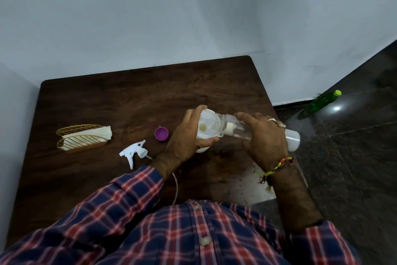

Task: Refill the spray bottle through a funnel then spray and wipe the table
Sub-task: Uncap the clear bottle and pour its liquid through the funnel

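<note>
My left hand point(184, 138) grips a white translucent funnel point(207, 124) near the middle of the dark wooden table point(129, 97). Under the hand only a pale sliver of the spray bottle point(202, 149) shows. My right hand point(263, 136) holds a clear refill bottle point(231, 124) tipped sideways, its white neck pointing into the funnel and its base point(292, 140) sticking out to the right. The white trigger spray head point(135, 151) lies loose on the table to the left, its thin tube point(176, 187) trailing toward me. A purple cap point(161, 134) sits open side up beside it.
A gold wire napkin holder point(82, 138) with white tissues stands at the table's left. White walls close the far and left sides. On the dark floor to the right lies a green bottle point(322, 101). The table's front right corner is scuffed pale.
</note>
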`<action>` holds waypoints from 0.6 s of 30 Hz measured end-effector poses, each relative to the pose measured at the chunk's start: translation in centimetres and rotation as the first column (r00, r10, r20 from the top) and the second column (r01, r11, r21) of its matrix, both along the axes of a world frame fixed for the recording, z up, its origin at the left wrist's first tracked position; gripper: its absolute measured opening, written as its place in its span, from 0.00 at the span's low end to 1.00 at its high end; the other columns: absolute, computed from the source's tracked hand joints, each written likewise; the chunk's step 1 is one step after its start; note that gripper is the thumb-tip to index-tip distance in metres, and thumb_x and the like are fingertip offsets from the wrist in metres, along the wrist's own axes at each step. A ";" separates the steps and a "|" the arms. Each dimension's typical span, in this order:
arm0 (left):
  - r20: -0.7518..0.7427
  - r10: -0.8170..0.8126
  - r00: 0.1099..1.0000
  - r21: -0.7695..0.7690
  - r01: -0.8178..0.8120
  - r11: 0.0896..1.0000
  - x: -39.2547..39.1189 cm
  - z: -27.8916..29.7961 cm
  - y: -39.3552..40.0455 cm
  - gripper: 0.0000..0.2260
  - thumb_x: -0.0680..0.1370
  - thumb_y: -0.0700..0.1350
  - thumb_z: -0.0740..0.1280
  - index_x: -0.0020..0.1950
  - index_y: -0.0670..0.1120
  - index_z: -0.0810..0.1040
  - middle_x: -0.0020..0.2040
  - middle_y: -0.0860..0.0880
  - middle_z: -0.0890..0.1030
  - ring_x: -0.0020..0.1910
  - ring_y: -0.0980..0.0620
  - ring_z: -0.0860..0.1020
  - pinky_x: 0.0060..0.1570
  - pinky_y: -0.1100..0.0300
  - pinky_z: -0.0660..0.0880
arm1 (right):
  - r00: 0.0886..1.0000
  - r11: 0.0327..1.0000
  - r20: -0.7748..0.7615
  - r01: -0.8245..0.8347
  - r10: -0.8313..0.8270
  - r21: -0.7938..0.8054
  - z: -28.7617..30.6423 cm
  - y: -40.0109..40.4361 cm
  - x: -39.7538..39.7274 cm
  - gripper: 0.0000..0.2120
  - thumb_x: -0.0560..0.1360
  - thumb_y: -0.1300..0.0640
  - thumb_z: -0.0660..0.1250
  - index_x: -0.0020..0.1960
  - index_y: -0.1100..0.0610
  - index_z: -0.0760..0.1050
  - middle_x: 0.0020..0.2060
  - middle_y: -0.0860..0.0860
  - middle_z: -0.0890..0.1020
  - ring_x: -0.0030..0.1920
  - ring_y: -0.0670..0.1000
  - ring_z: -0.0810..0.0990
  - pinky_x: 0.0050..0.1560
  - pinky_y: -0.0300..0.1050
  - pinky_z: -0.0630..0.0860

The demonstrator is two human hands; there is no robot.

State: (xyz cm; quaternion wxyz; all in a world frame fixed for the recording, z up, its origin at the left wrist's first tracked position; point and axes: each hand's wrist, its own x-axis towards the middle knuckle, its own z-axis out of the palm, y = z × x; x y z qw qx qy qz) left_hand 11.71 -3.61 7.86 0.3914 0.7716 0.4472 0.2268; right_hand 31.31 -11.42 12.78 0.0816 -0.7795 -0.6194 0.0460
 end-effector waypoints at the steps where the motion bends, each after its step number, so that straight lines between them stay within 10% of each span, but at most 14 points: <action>1: 0.001 0.001 1.000 0.000 -0.001 1.000 0.0 0.0 0.0 0.40 0.67 0.56 0.77 0.74 0.52 0.61 0.66 0.51 0.67 0.61 0.53 0.72 0.55 0.51 0.77 | 1.000 1.000 -0.003 -0.001 0.001 -0.008 0.0 0.0 0.0 0.34 0.65 0.51 0.77 0.66 0.41 0.68 0.51 0.49 0.81 0.49 0.56 0.80 0.53 0.58 0.76; 18: -0.017 0.007 1.000 0.019 -0.006 1.000 0.1 -0.3 0.1 0.41 0.66 0.56 0.78 0.73 0.52 0.61 0.66 0.50 0.67 0.61 0.54 0.70 0.55 0.54 0.76 | 1.000 0.999 0.001 -0.028 0.028 -0.038 1.4 0.1 -0.2 0.29 0.67 0.48 0.75 0.66 0.42 0.71 0.51 0.51 0.81 0.49 0.58 0.80 0.53 0.57 0.76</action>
